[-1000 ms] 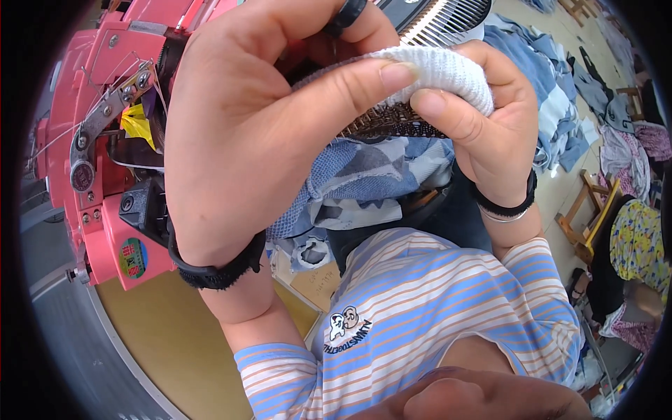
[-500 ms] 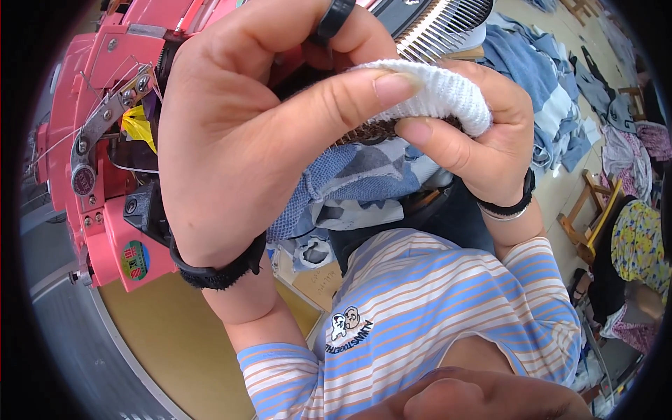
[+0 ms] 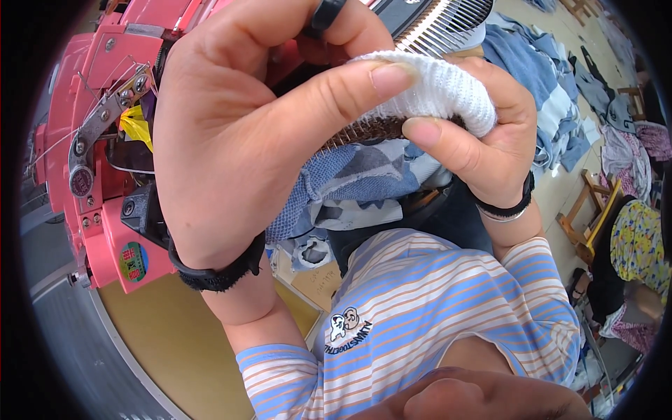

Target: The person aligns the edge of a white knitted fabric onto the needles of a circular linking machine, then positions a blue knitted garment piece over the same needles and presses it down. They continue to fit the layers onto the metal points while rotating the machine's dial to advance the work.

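Note:
A white ribbed knit piece (image 3: 448, 87) is pinched between my two hands, above a curved row of fine metal needles (image 3: 364, 130). My left hand (image 3: 231, 133) lies along the needles, its thumb pressed on the upper edge of the knit and its other fingers bent behind, partly hidden. At the other end, my right hand (image 3: 490, 140) grips the folded right side, with its thumb against the lower edge beside the needles. Where the knit meets the needles under my thumbs is only partly visible.
A pink machine (image 3: 105, 231) with metal thread guides stands at the left. Beyond my hands continues the needle ring (image 3: 455, 24). Blue and grey knitted fabric (image 3: 364, 178) hangs below. More blue garments (image 3: 539, 84) are piled at right, near a wooden stool (image 3: 588, 217).
My right hand has shifted slightly right with its end of the white knit. The knit looks a little more spread and raised, and more of the needles below it shows.

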